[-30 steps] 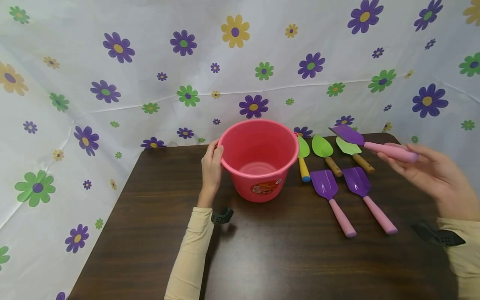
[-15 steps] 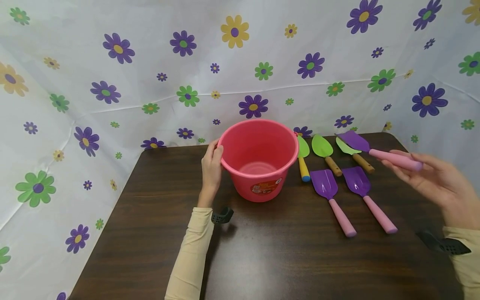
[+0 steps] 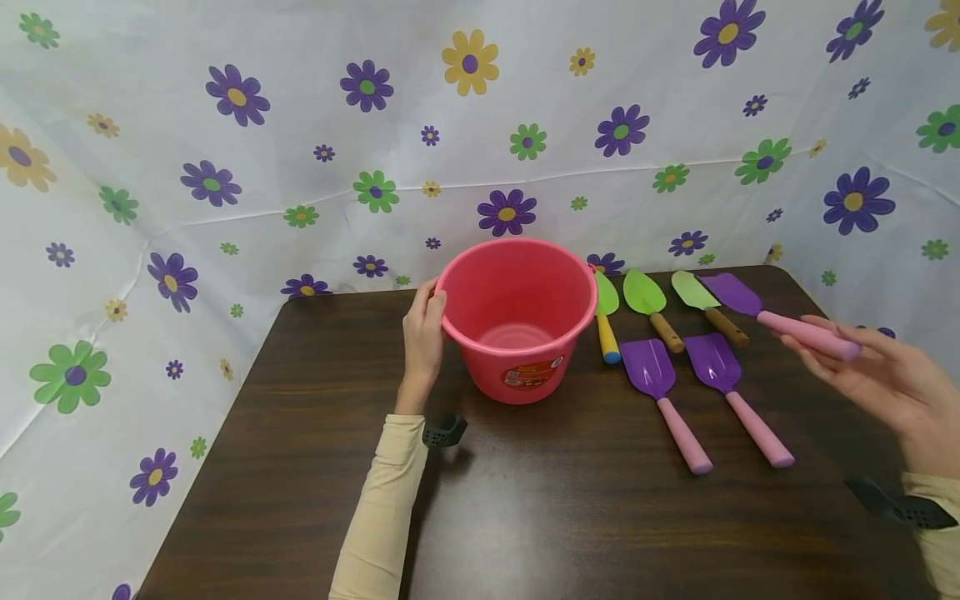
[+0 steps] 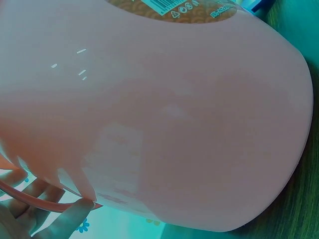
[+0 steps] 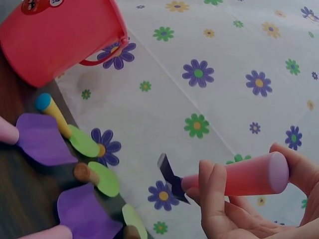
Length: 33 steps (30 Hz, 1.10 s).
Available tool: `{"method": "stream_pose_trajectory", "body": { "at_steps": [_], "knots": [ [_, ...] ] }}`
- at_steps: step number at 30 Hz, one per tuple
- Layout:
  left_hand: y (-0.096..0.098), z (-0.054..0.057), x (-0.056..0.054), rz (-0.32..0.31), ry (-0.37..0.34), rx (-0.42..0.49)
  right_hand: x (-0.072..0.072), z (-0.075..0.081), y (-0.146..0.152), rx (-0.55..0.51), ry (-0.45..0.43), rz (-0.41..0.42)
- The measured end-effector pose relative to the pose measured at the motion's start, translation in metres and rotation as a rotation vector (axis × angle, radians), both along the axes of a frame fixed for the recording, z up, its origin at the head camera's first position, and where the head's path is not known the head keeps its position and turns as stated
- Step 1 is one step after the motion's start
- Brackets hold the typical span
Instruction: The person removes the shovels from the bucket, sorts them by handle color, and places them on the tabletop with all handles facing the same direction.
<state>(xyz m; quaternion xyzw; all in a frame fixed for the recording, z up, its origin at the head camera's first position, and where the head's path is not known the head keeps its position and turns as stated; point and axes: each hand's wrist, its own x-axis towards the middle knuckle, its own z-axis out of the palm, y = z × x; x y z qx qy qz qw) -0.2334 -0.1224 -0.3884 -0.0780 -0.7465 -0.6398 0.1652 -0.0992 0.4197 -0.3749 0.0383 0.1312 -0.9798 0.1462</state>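
Note:
A pink bucket (image 3: 480,371) stands on the table, its mouth tilted toward me. My left hand (image 3: 424,337) grips the bucket's left rim; in the left wrist view its fingers (image 4: 70,219) curl by the bucket's thin handle (image 4: 35,200). My right hand (image 3: 892,379) holds a purple trowel (image 3: 735,294) by its pink handle, at the table's right, with the blade pointing to the far left. In the right wrist view the fingers and thumb close around that pink handle (image 5: 249,174).
To the bucket's right lie a green trowel with a yellow handle (image 3: 609,337), two green trowels with wooden handles (image 3: 643,293) (image 3: 693,290), and two purple shovels with pink handles (image 3: 649,367) (image 3: 714,364). A flowered sheet (image 3: 300,150) hangs behind the dark wooden table (image 3: 322,392).
My right hand has moved right and down toward me with the purple trowel, uncovering the rightmost green trowel. The left hand and the bucket stay in place.

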Motion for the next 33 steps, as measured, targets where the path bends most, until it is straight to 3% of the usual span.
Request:
{"method": "stream_pose_trajectory", "body": {
  "at_steps": [4, 15, 26, 33],
  "knots": [
    [0.0, -0.001, -0.001, 0.006, -0.001, 0.004, 0.003, -0.006, 0.005, -0.006, 0.007, 0.019],
    [0.001, -0.001, -0.001, -0.009, -0.006, 0.004, 0.014, -0.026, 0.02, -0.061, -0.044, -0.023],
    [0.0, 0.0, 0.001, -0.003, -0.009, 0.003, 0.021, -0.033, 0.03, -0.057, -0.026, -0.012],
    [0.0, 0.0, 0.001, -0.002, -0.008, -0.001, 0.025, -0.039, 0.034, -0.038, -0.061, -0.081]
  ]
}}
